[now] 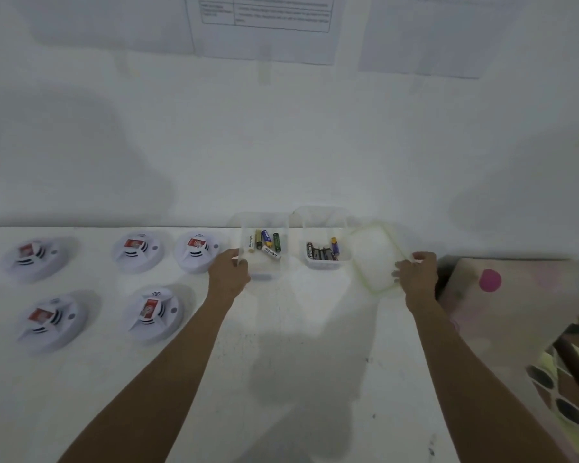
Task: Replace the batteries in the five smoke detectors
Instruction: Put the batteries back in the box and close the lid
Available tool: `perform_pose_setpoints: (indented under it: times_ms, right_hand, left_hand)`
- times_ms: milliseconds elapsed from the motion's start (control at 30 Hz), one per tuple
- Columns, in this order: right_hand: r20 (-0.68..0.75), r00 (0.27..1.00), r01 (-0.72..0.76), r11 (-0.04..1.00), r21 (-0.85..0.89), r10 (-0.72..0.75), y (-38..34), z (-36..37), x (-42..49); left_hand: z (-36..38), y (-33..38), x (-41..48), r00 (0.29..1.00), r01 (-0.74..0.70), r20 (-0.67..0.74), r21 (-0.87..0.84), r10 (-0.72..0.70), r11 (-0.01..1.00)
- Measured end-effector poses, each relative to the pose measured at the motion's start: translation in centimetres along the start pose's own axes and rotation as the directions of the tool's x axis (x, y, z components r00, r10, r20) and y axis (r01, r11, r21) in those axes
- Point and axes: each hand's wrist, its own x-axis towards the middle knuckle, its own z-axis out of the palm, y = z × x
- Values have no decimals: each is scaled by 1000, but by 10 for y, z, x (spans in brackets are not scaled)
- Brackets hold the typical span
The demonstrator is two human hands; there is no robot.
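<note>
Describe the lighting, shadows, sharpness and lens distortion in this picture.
Head view: dim, flat light, no glare; soft shadows on the wall and on the table; wall papers too blurred to read; batteries in the left container show partly legible labels; the clear lid is faint; the patterned surface smears at the wide-angle's right edge.

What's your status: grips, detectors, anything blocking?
Left grip holds left battery tub by its corner; right grip pinches green-rimmed lid. Five smoke detectors untouched at left. Nothing blocking them.
</note>
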Motion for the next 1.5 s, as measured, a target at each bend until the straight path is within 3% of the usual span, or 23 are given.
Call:
perform_pose_setpoints:
  times_ms: [267,400,667,1033,1133,1233,1367,1500]
  right_hand:
    - [-35,999,13,953,303,-2,-20,-23,-25]
    - [82,997,-36,890,454,-2,-39,-26,-60]
    - [443,894,-129,903,410,-74,-52,3,-172]
    - [676,720,-97,942,322,-157,-37,33,-286]
    - [684,688,27,951,309,-242,-26,43,-314]
    - [672,647,280,932,228,-359,-15,51,-341]
    - [659,529,626,770,123,-535,6,62,-367]
    - [680,411,787,613,71,-607,34,74,-381]
  left_hand:
    - [-27,-15,-15,999,13,46,-37,-12,999]
    - [-45,-24,-28,991,-16,134,32,12,999]
    - [-96,-25,-70,942,-69,329,22,58,997]
    - [-194,-50,-99,847,-192,529,205,56,960]
    - [-215,-60,-104,818,-194,575,264,8,945]
    - [-233,-69,-107,797,-183,603,282,-26,942]
    - [-249,-80,-105,806,-175,591,286,-30,942]
    - [-260,-89,-110,870,-224,485,217,94,950]
